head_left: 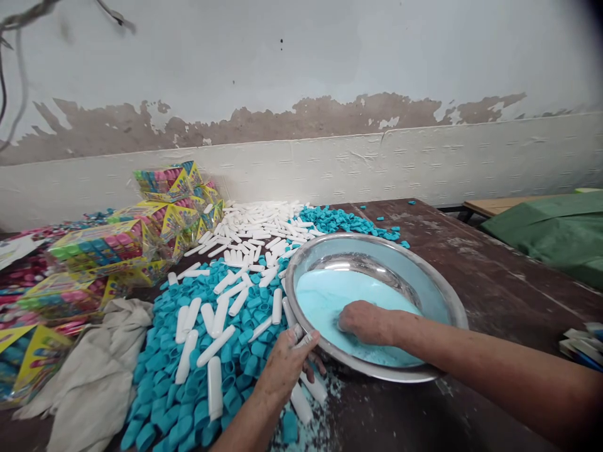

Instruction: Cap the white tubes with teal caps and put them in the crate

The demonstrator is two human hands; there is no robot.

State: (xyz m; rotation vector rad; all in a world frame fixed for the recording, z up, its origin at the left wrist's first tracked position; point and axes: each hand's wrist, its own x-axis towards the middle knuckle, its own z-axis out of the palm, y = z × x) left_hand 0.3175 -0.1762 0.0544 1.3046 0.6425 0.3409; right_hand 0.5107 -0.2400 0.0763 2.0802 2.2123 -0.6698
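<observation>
A wide metal basin [450, 307] holds light blue powder [325, 292]. Inside it, my right hand [362, 321] is curled closed at the powder, its fingertips hidden; what it grips I cannot make out. My left hand [294, 358] is beside the basin's near-left rim, thumb and fingers closed around something pale that is mostly hidden. Powder whitens its fingertips. White plastic tubes [215, 386] lie scattered over a heap of teal caps [164, 370] to the left of this hand. Several more tubes lie just below it, by spilled powder [313, 433].
Clear-wrapped packs of colourful markers [103, 248] are stacked at left, behind a crumpled cloth [98, 376]. More white tubes [254, 220] and smaller teal pieces [339, 220] lie toward the wall. The dark tabletop [509, 295] extends right, with a green cover [551, 232] beyond its edge.
</observation>
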